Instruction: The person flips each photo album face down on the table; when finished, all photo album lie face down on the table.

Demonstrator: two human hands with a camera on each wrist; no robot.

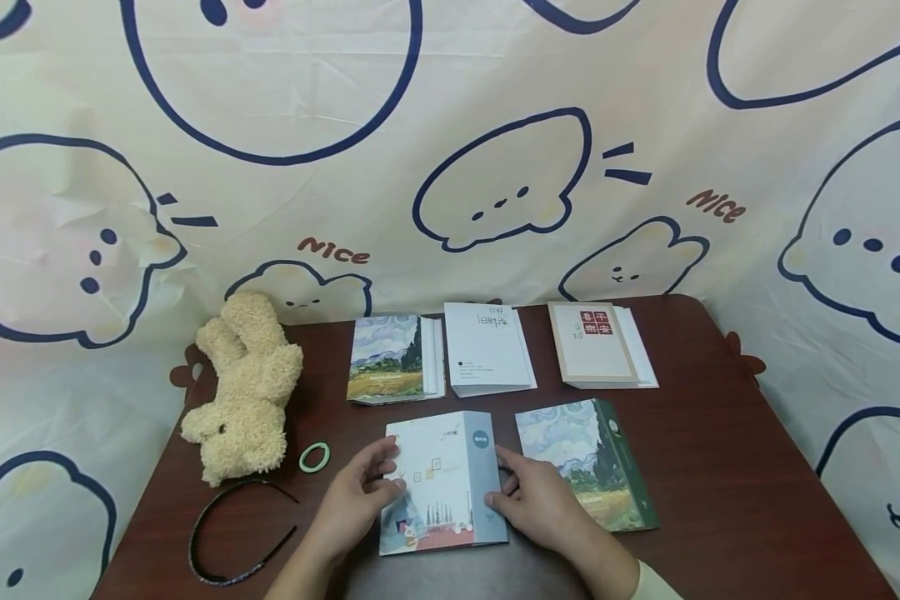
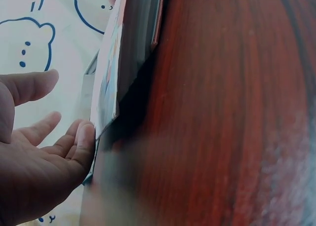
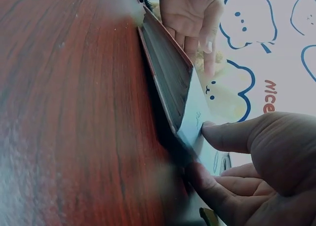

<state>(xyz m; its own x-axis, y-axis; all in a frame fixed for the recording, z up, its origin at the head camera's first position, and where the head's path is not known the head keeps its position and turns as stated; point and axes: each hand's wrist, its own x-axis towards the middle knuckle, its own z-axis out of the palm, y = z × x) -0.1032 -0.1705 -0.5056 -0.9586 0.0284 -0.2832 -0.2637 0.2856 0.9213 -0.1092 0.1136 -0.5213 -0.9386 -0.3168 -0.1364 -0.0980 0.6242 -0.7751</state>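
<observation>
A photo album (image 1: 435,483) with a white illustrated cover and a blue spine strip lies in front of me, its page edges showing in the right wrist view. My right hand (image 1: 532,500) pinches the spine side, thumb (image 3: 229,136) on the blue strip and a finger at the lower edge. At the opposite side my left hand (image 1: 360,492) has loosely bent fingers (image 2: 84,139) right at the album's edge, with the thumb lifted apart from the cover. Close by the right hand lies a landscape-painted album (image 1: 562,450) with a green spine, partly behind that hand.
Along the back stand a painted-cover album (image 1: 385,354), a white album (image 1: 487,346) and a beige album (image 1: 592,342) with red characters. To the left are a plush toy (image 1: 247,392), a green ring (image 1: 314,457) and a dark headband (image 1: 195,542) on the brown table (image 1: 727,467).
</observation>
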